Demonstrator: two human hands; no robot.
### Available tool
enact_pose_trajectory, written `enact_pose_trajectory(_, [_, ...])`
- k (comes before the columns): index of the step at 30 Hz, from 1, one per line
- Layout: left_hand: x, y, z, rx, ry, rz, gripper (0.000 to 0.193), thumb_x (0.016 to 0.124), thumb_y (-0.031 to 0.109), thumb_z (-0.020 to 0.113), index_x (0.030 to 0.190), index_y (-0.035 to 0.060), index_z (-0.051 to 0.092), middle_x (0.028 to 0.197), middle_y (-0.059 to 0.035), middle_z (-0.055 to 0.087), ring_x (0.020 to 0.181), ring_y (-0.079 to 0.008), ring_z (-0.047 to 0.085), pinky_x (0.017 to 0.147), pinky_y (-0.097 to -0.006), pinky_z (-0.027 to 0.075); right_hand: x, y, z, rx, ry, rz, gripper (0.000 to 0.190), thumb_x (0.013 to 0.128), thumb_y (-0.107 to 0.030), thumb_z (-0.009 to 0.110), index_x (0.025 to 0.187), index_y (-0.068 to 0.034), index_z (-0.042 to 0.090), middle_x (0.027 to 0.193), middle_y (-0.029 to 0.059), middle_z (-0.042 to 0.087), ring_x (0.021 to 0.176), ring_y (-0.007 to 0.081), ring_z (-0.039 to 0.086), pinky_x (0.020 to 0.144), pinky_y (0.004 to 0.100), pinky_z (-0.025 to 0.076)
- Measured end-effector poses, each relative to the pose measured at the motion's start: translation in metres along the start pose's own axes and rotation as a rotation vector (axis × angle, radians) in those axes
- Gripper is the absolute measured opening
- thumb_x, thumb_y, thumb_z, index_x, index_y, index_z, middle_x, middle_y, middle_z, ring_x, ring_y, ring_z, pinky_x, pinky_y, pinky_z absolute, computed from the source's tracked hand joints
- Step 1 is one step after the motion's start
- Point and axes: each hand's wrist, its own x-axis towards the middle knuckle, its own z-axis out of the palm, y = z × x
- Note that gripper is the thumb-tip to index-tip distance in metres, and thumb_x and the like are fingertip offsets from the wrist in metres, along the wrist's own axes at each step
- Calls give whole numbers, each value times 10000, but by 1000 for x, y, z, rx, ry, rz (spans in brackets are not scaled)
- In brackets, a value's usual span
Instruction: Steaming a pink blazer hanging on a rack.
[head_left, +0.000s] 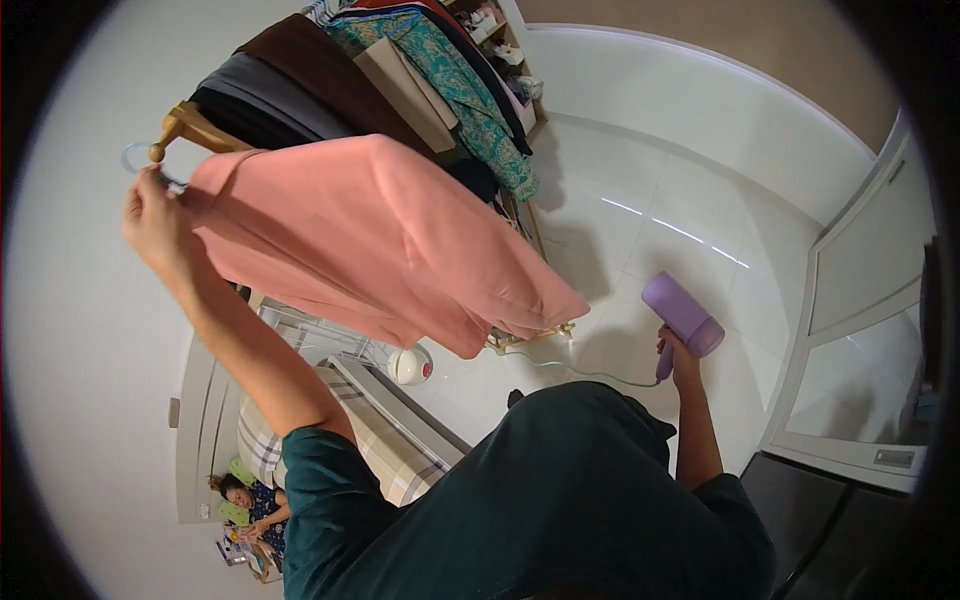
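A salmon-pink garment (352, 232) hangs spread out at the end of a wooden clothes rack (199, 129). My left hand (154, 214) is raised at the garment's upper left end, with fingers closed by the hanger (174, 181) just below the rack's round knob. What exactly those fingers pinch is partly hidden. In my right hand (681, 356) is a purple hand-held garment steamer or dryer (679, 311), gripped by its handle and apart from the garment. A thin greenish cord (577, 369) runs from the handle towards the rack's foot.
Other clothes, including a teal patterned garment (457, 97), hang behind. A white round-topped object (409, 366) stands by the bed (382, 435). Another person (262, 510) is at lower left. At right is a white-framed door (799, 352); shelves (495, 34) stand at the back.
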Motion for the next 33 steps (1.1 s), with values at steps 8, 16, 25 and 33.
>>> enact_pose_trajectory(8, [-28, 48, -75, -68, 223, -51, 304, 935, 123, 564, 1133, -107, 579, 1072, -134, 650, 935, -200, 616, 805, -291, 496, -1, 11, 3, -25, -6, 32, 144, 792, -132, 698, 889, -56, 622, 727, 32, 597, 631, 150, 586, 609, 297, 479])
enact_pose_trajectory(16, [-80, -31, -138, -304, -277, -550, 142, 991, 193, 528, 1011, 53, 545, 715, 51, 396, 598, -42, 310, 535, -197, 250, 0, 16, 6, -246, -58, 67, 303, 806, -282, 759, 953, -52, 627, 751, 19, 596, 694, 138, 583, 635, 301, 465])
enact_pose_trajectory(25, [-150, -44, -136, -244, -340, -664, 161, 982, 231, 547, 991, 73, 515, 689, 40, 390, 569, -39, 302, 499, -197, 260, 63, 56, 45, -571, -288, -396, 280, 821, -209, 721, 1016, -42, 607, 906, 43, 618, 819, 150, 592, 707, 312, 495])
enact_pose_trajectory(33, [-208, -88, -196, -243, -423, -715, 287, 919, 312, 631, 860, 73, 483, 636, 7, 389, 593, -119, 374, 592, -260, 330, 142, 41, 219, -427, -418, -347, 430, 831, -137, 698, 1184, -20, 484, 1112, 151, 630, 1014, 265, 626, 906, 371, 472])
